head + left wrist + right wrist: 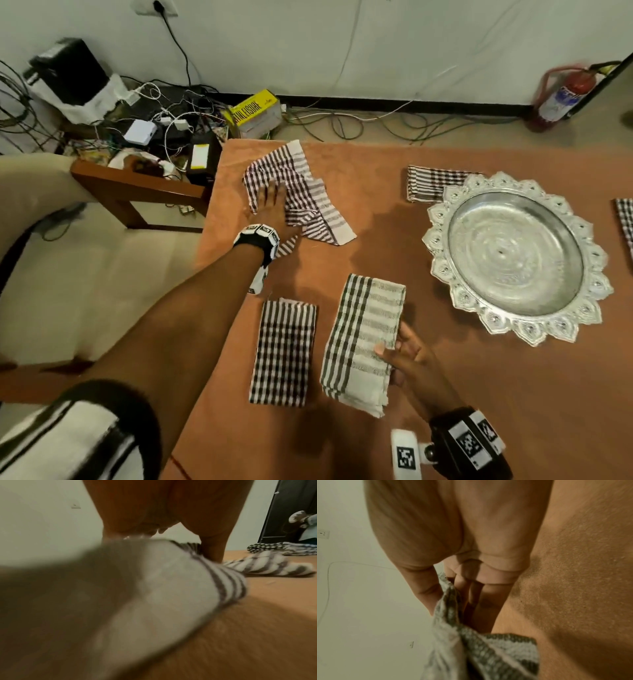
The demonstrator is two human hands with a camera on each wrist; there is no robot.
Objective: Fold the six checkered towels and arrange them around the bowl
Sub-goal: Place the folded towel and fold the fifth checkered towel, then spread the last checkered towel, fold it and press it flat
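Observation:
A crumpled checkered towel (308, 205) lies at the table's far left, and my left hand (270, 202) sits on it with fingers curled into the cloth (171, 588). Near the front, my right hand (399, 347) pinches the right edge of a folded towel (366, 339), thumb on top and fingers (481, 601) beneath the cloth (488, 653). A second folded towel (284, 353) lies flat to its left. Another folded towel (428, 183) sits behind the silver bowl (513, 257), partly under its rim. One more towel (625, 222) shows at the right edge.
An orange cloth covers the table (479, 394). A cream armchair with a wooden arm (137, 192) stands at the left. Cables, boxes and a yellow carton (255, 111) clutter the floor beyond the table, and a fire extinguisher (561, 99) stands by the wall.

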